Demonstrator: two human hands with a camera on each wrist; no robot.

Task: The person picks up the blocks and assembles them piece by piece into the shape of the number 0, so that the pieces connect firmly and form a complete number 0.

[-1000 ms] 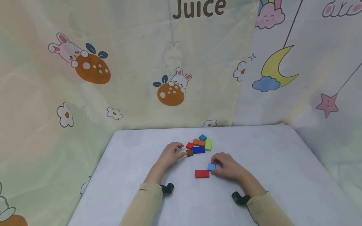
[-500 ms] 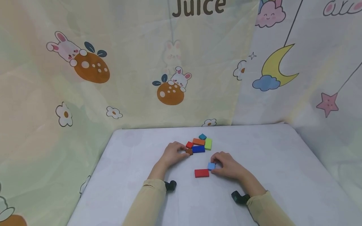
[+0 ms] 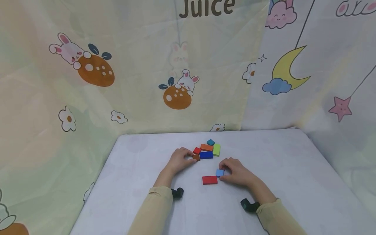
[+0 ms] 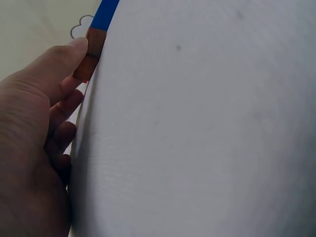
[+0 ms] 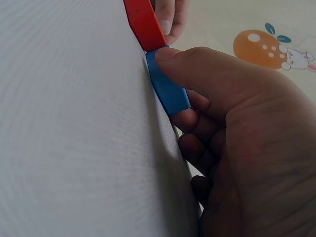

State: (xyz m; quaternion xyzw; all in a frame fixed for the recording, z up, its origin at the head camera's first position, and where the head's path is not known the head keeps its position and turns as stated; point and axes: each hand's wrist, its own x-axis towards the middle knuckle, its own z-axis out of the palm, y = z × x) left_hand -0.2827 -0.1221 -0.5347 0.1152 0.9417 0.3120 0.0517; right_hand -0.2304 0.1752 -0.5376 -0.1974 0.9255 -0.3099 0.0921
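In the head view my left hand [image 3: 179, 160] pinches a small brown block [image 3: 196, 158] between thumb and index finger. That brown block [image 4: 90, 54] sits against the end of a dark blue block [image 3: 206, 155]. My right hand [image 3: 236, 171] pinches a light blue block [image 3: 219, 173], its thumb laid along one side in the right wrist view. The light blue block [image 5: 168, 84] meets the corner of a long red block [image 3: 210, 180] lying nearer the front. A small red block [image 3: 197, 150] lies just behind the brown one.
Behind the dark blue block lie an orange block [image 3: 207, 147], a lime green block [image 3: 216, 150] and a teal block [image 3: 210, 142]. All rest on a white-covered table [image 3: 264, 150]. A printed cloth [image 3: 141, 81] hangs along its back edge.
My left hand has moved slightly right and closed its fingertips on the brown block. The right hand and the light blue block keep their place.
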